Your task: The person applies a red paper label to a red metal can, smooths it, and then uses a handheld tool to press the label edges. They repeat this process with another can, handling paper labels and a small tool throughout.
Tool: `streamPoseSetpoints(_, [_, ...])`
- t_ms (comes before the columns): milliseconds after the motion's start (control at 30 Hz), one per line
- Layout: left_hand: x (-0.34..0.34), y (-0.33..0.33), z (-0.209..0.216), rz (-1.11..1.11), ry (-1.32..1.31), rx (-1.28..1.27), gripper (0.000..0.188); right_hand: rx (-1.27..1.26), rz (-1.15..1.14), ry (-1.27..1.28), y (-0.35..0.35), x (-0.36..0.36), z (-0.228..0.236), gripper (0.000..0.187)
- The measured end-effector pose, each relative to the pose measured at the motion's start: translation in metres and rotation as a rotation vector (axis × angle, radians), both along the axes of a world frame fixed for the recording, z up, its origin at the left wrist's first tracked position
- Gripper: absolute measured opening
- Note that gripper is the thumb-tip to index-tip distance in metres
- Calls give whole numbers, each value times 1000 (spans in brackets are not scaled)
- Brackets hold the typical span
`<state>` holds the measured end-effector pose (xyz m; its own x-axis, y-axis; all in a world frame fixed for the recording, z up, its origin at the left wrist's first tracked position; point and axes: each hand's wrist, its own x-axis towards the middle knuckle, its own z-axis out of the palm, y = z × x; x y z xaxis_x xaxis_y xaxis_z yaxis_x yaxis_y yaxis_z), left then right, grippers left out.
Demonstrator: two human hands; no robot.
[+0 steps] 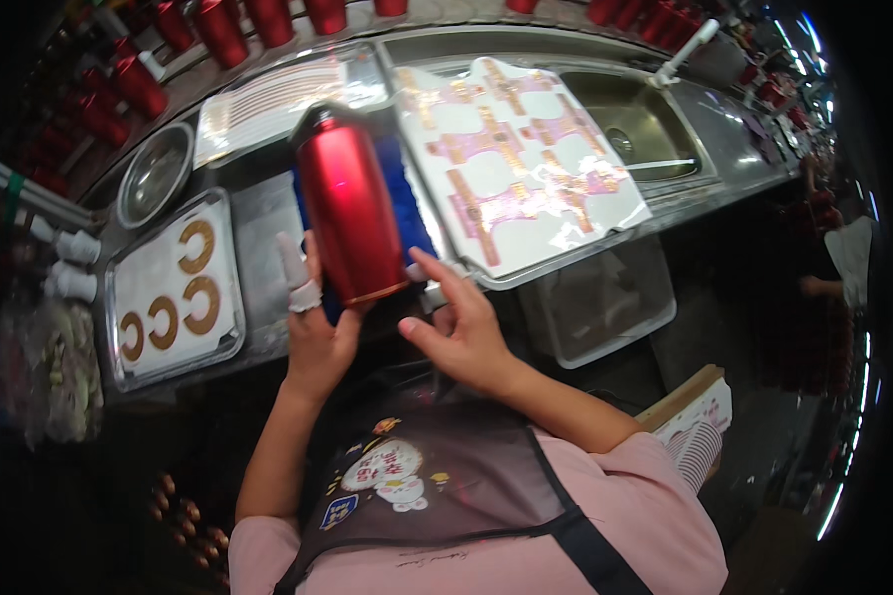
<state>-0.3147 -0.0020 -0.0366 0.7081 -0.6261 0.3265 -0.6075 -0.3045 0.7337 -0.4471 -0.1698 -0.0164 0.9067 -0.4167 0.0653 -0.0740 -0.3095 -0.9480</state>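
A shiny red metal flask-like vessel [349, 213] stands in front of me, its dark narrow top slightly blurred and its lower rim copper-coloured. Behind it shows a blue cloth [419, 210]. My left hand [316, 332] is at the vessel's lower left, fingers stretched upward, one with a white cover and another with a white wrap. On the lower right is my right hand [463, 332], its thumb and index finger apart, with a white-covered fingertip close to the vessel's side. Whether any fingers press on the vessel, I cannot tell.
A tray [231, 342] at left holds several gold C-shaped pieces. Beyond it are a metal bowl [156, 176] and a tray of strips [286, 99]. Right of the vessel lies a white sheet [506, 233] with pink-gold cutouts, then a sink [655, 129]. Red vessels [218, 35] line the back.
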Motion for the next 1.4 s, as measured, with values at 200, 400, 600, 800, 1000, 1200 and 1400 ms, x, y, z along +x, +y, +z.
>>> streamPoseSetpoints(200, [12, 10, 11, -143, 193, -95, 97, 42, -22, 43, 6, 5, 8, 84])
streamPoseSetpoints(400, [8, -5, 5, -151, 627, -473, 79, -170, -147, -5, 14, 22, 10, 85])
streamPoseSetpoints(600, [6, -5, 0, -122, 557, -420, 75, -189, -197, 10, 14, 35, 7, 76])
streamPoseSetpoints(800, [3, -8, -1, -79, 557, -402, 75, -147, -186, -24, 12, 34, 7, 66])
streamPoseSetpoints(1000, [2, -8, 0, -62, 549, -379, 74, -80, -156, -23, 10, 30, 4, 54])
streamPoseSetpoints(1200, [3, -6, 0, -74, 608, -430, 75, 27, -104, -40, 1, 30, 2, 56])
streamPoseSetpoints(1400, [2, -6, 2, -71, 587, -368, 79, -170, -173, -48, 10, 36, 8, 60])
